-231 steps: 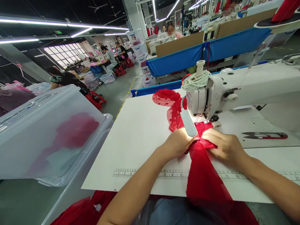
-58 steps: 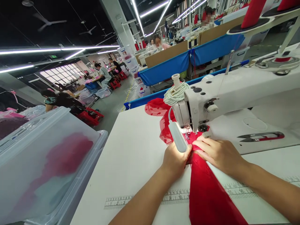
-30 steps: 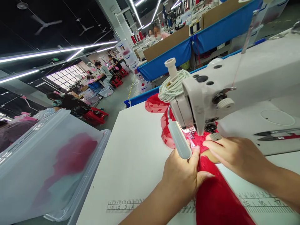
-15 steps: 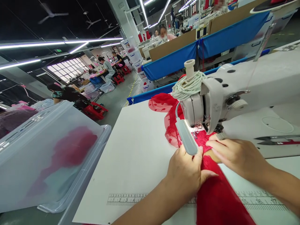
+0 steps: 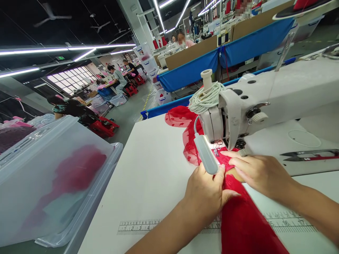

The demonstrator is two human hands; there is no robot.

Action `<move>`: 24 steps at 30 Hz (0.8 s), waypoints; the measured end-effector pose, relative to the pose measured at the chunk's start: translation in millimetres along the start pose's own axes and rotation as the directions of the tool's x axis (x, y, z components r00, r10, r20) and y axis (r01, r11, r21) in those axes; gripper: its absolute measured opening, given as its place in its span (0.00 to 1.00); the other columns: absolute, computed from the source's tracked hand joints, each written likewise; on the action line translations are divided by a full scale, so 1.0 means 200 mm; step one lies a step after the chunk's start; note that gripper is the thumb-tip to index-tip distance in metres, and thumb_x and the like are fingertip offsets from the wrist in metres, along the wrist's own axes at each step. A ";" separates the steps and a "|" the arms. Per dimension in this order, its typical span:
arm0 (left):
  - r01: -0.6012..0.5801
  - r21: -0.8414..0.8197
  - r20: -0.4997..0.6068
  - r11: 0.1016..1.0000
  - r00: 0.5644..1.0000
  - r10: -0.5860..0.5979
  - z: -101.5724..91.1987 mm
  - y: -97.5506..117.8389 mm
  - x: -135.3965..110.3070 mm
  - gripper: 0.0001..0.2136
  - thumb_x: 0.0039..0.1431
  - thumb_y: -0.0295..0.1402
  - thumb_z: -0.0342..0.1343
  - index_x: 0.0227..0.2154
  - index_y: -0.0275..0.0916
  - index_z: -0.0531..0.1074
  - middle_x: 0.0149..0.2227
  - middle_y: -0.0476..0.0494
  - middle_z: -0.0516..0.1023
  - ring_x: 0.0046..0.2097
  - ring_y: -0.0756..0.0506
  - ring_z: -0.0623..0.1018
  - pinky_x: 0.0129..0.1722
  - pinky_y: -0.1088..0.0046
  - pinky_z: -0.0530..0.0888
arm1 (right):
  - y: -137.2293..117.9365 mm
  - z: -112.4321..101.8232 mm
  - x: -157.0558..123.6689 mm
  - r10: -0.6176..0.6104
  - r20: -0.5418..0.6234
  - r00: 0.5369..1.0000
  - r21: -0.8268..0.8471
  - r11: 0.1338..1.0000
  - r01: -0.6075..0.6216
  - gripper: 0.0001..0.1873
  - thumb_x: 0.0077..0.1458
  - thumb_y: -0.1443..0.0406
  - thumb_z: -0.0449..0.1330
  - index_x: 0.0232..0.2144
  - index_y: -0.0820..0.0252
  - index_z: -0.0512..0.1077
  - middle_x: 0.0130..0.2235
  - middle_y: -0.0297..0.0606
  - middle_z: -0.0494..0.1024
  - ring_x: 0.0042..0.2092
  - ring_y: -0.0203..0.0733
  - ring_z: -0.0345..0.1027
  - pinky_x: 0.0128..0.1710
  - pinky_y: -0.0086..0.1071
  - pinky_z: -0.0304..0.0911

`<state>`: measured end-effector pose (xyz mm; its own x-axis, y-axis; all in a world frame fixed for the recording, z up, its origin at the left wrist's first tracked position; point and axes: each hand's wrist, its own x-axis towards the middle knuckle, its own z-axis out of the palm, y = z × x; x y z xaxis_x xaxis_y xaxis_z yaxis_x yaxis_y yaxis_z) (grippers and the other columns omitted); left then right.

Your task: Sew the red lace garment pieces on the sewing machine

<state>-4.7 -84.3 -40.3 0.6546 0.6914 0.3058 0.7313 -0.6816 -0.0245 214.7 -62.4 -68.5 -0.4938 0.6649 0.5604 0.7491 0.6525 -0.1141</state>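
A strip of red lace fabric runs from the table's near edge up under the head of a white sewing machine and bunches behind it. My left hand rests on the fabric's left edge just below the machine's small lamp, fingers curled against the cloth. My right hand lies flat on the fabric to the right of the needle, fingers stretched toward the presser foot. The needle area is partly hidden by the lamp.
Red-handled thread snips lie on the machine bed at the right. A printed ruler runs along the white table. Translucent plastic bins holding red cloth stand at the left. Other people sew at stations farther back.
The camera view has shifted slightly. Both hands stay on the red fabric at the needle, the left a little closer to the lamp than one second ago.
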 end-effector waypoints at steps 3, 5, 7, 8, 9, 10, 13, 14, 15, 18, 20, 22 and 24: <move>0.000 -0.016 0.041 1.000 0.999 0.001 -0.01 0.00 0.00 0.33 0.70 0.58 0.41 0.56 0.32 0.73 0.46 0.28 0.80 0.40 0.37 0.80 0.31 0.64 0.80 | 0.01 0.00 0.01 0.014 0.039 0.999 0.019 1.000 -0.014 0.11 0.61 0.70 0.52 0.30 0.55 0.71 0.27 0.35 0.78 0.20 0.38 0.60 0.20 0.34 0.48; -0.012 -0.035 0.048 0.999 0.999 0.014 -0.02 0.01 0.00 0.33 0.70 0.57 0.39 0.56 0.31 0.73 0.47 0.28 0.80 0.41 0.37 0.80 0.32 0.64 0.79 | 0.00 -0.01 0.01 -0.010 0.036 0.999 0.021 1.000 0.009 0.11 0.61 0.70 0.51 0.29 0.55 0.70 0.26 0.35 0.78 0.20 0.38 0.61 0.20 0.34 0.48; -0.021 -0.055 0.046 0.998 0.999 0.023 -0.04 0.03 0.00 0.33 0.71 0.57 0.38 0.53 0.31 0.74 0.48 0.28 0.79 0.41 0.38 0.80 0.32 0.65 0.79 | 0.00 -0.03 0.02 -0.049 0.020 0.999 0.021 0.999 0.049 0.12 0.59 0.72 0.49 0.29 0.55 0.69 0.26 0.34 0.77 0.22 0.38 0.62 0.20 0.33 0.50; -0.024 -0.062 0.044 0.998 0.999 0.027 -0.05 0.04 0.00 0.33 0.71 0.57 0.38 0.52 0.31 0.74 0.48 0.28 0.79 0.41 0.39 0.80 0.32 0.65 0.78 | -0.01 -0.03 0.02 -0.065 0.012 0.998 0.021 0.998 0.065 0.12 0.58 0.73 0.49 0.29 0.56 0.69 0.25 0.34 0.76 0.22 0.38 0.63 0.21 0.33 0.51; -0.026 -0.067 0.043 0.997 0.999 0.028 -0.06 0.05 0.00 0.33 0.71 0.57 0.38 0.51 0.31 0.75 0.48 0.28 0.79 0.40 0.39 0.80 0.32 0.66 0.78 | -0.01 -0.04 0.02 -0.070 0.000 0.998 0.020 0.997 0.070 0.13 0.57 0.74 0.49 0.28 0.56 0.69 0.24 0.33 0.75 0.22 0.38 0.62 0.21 0.33 0.51; -0.025 -0.070 0.044 0.997 0.999 0.028 -0.07 0.06 0.00 0.33 0.71 0.57 0.37 0.51 0.31 0.75 0.48 0.28 0.79 0.40 0.39 0.80 0.32 0.66 0.78 | -0.02 -0.04 0.02 -0.072 -0.005 0.997 0.022 0.997 0.072 0.13 0.56 0.75 0.49 0.27 0.56 0.68 0.23 0.33 0.74 0.22 0.39 0.62 0.22 0.34 0.51; -0.027 -0.077 0.026 0.997 0.999 0.029 -0.08 0.09 0.00 0.33 0.72 0.55 0.36 0.51 0.30 0.74 0.47 0.29 0.80 0.39 0.40 0.79 0.33 0.66 0.77 | -0.03 -0.05 0.01 -0.072 -0.002 0.997 0.031 0.997 0.072 0.14 0.54 0.76 0.48 0.27 0.56 0.69 0.26 0.34 0.76 0.22 0.39 0.61 0.22 0.35 0.52; -0.030 -0.080 0.014 0.996 0.999 0.031 -0.09 0.09 0.00 0.33 0.72 0.55 0.36 0.51 0.30 0.74 0.46 0.30 0.80 0.39 0.40 0.79 0.32 0.67 0.77 | -0.03 -0.05 0.01 -0.083 0.012 0.996 0.033 0.996 0.083 0.13 0.53 0.76 0.49 0.27 0.56 0.69 0.27 0.35 0.77 0.22 0.39 0.61 0.22 0.35 0.52; -0.033 -0.084 0.000 0.996 0.999 0.033 -0.09 0.09 0.01 0.33 0.72 0.55 0.35 0.50 0.30 0.75 0.45 0.30 0.80 0.39 0.41 0.79 0.32 0.67 0.76 | -0.03 -0.05 0.01 -0.096 0.028 0.995 0.035 0.995 0.095 0.13 0.53 0.76 0.49 0.28 0.57 0.69 0.28 0.35 0.77 0.21 0.38 0.61 0.22 0.35 0.52; -0.027 -0.080 -0.006 0.996 1.000 0.027 -0.09 0.10 0.02 0.34 0.73 0.53 0.33 0.50 0.28 0.74 0.43 0.32 0.80 0.37 0.41 0.79 0.29 0.69 0.76 | -0.03 -0.05 0.01 -0.120 0.069 0.990 0.036 0.992 0.118 0.13 0.53 0.76 0.49 0.28 0.57 0.69 0.26 0.33 0.75 0.21 0.38 0.61 0.21 0.35 0.52; -0.009 -0.053 0.018 0.999 1.000 0.010 -0.08 0.10 0.02 0.34 0.74 0.52 0.33 0.53 0.25 0.71 0.43 0.32 0.80 0.36 0.42 0.79 0.29 0.68 0.76 | -0.03 -0.04 -0.01 -0.117 0.077 0.990 0.035 0.993 0.114 0.13 0.52 0.77 0.49 0.29 0.56 0.68 0.27 0.33 0.75 0.21 0.38 0.62 0.21 0.36 0.51; 0.003 -0.021 0.045 1.000 0.999 -0.002 -0.07 0.10 0.02 0.33 0.74 0.52 0.34 0.55 0.25 0.70 0.44 0.31 0.79 0.35 0.43 0.79 0.29 0.68 0.76 | -0.03 -0.03 -0.03 -0.096 0.081 0.992 0.031 0.995 0.094 0.13 0.51 0.77 0.49 0.29 0.56 0.67 0.30 0.34 0.77 0.21 0.39 0.61 0.22 0.37 0.50; 0.008 0.000 0.073 1.000 0.997 -0.008 -0.06 0.09 0.02 0.32 0.73 0.53 0.37 0.56 0.27 0.70 0.47 0.29 0.79 0.36 0.42 0.79 0.30 0.68 0.77 | -0.03 -0.01 -0.05 -0.065 0.079 0.995 0.028 0.998 0.063 0.13 0.50 0.77 0.48 0.29 0.55 0.65 0.31 0.35 0.78 0.21 0.39 0.59 0.22 0.38 0.48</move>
<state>8.0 -96.9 -28.5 0.6608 0.7127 0.2356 0.7368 -0.6757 -0.0224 215.4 -74.1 -72.4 -0.5747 0.6481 0.4997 0.7039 0.7029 -0.1020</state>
